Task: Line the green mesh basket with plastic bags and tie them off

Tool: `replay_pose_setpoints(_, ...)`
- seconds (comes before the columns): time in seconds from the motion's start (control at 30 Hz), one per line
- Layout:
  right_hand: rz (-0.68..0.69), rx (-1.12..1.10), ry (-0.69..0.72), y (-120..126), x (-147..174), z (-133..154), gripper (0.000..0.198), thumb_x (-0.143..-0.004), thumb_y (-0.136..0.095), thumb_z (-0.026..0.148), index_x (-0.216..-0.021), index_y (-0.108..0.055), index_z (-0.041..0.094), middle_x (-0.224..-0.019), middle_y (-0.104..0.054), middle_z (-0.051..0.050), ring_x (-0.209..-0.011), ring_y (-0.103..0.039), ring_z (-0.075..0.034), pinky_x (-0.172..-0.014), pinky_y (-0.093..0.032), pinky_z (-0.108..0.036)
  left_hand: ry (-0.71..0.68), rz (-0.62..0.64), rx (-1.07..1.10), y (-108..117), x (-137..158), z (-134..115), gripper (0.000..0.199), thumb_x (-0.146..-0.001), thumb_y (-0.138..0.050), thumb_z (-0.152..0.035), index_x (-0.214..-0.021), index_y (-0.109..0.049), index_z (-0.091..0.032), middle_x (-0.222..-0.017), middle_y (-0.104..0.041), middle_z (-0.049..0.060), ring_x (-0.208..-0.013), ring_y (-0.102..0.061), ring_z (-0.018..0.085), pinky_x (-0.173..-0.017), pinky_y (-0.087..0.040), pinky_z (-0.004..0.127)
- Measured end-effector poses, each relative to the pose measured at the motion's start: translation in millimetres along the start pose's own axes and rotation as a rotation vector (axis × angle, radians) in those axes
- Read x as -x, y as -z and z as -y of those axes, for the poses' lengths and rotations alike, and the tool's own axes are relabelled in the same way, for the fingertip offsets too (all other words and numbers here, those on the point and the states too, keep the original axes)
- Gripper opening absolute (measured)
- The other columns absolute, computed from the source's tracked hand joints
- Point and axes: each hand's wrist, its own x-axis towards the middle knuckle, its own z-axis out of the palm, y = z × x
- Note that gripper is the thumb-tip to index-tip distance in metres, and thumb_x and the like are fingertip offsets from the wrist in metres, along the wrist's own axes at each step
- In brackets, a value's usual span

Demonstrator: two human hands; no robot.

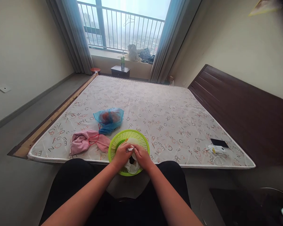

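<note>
A green plastic basket (113, 142) rests at the mattress's near edge, in front of my knees. Over it, my left hand (122, 155) and my right hand (142, 157) meet, their fingers closed in a pinch on a thin white plastic bag (132, 169). The bag hangs crumpled inside the basket, and a dark spot shows in its middle; what it contains I cannot make out. To the basket's left lies a pink towel (80, 144) with a red cord across it. Just beyond the towel sits a blue plastic bag (110, 121) with reddish things inside.
The mattress (155, 110) is printed with letters. A dark phone (219, 143) and a white device with a cable (217, 149) lie at its right. A wooden headboard (238, 97) stands on the right. A small dark table (120, 71) holding a green bottle (123, 63) is by the window.
</note>
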Motion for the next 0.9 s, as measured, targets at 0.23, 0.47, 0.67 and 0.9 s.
replay_pose_setpoints(0.23,0.001,-0.087,-0.183,2.6,-4.5,-13.8,0.039,-0.100,-0.044,0.047,-0.084,-0.072,0.023,-0.086,-0.073,-0.006,-0.082,-0.064,-0.022,-0.075,-0.044,-0.033,-0.125,0.125,0.006,-11.1,6.7,3.3,0.021,-0.076,-0.060,-0.004,-0.084,-0.069,-0.022,-0.101,-0.071,0.004,-0.097,-0.065,0.020,-0.092,-0.051,0.036)
replay_pose_setpoints(0.47,0.082,-0.343,-0.206,12.4,-7.0,-15.9,0.039,-0.092,-0.055,0.056,-0.084,-0.072,0.021,-0.075,-0.065,-0.001,-0.070,-0.055,-0.017,-0.066,-0.042,-0.029,-0.172,0.133,-0.001,-7.7,7.2,-7.3,0.017,-0.082,-0.061,-0.008,-0.084,-0.071,-0.022,-0.106,-0.071,0.006,-0.101,-0.066,0.020,-0.095,-0.052,0.037)
replay_pose_setpoints(0.67,0.106,-0.453,-0.157,19.6,-1.6,-4.1,0.034,-0.088,-0.065,0.055,-0.092,-0.072,0.022,-0.087,-0.069,-0.001,-0.083,-0.060,-0.018,-0.078,-0.046,-0.030,-0.327,0.181,-0.035,1.1,9.8,-3.5,0.024,-0.087,-0.060,-0.008,-0.096,-0.075,-0.025,-0.118,-0.071,0.006,-0.125,-0.059,0.023,-0.110,-0.045,0.043)
replay_pose_setpoints(0.9,0.180,-0.499,-0.279,21.7,-0.8,-10.4,0.033,-0.084,-0.070,0.055,-0.087,-0.068,0.022,-0.075,-0.065,0.001,-0.067,-0.056,-0.014,-0.064,-0.046,-0.027,-0.386,0.220,-0.036,5.7,6.5,-6.7,0.027,-0.092,-0.057,-0.012,-0.104,-0.077,-0.026,-0.138,-0.063,0.008,-0.126,-0.059,0.023,-0.113,-0.043,0.046)
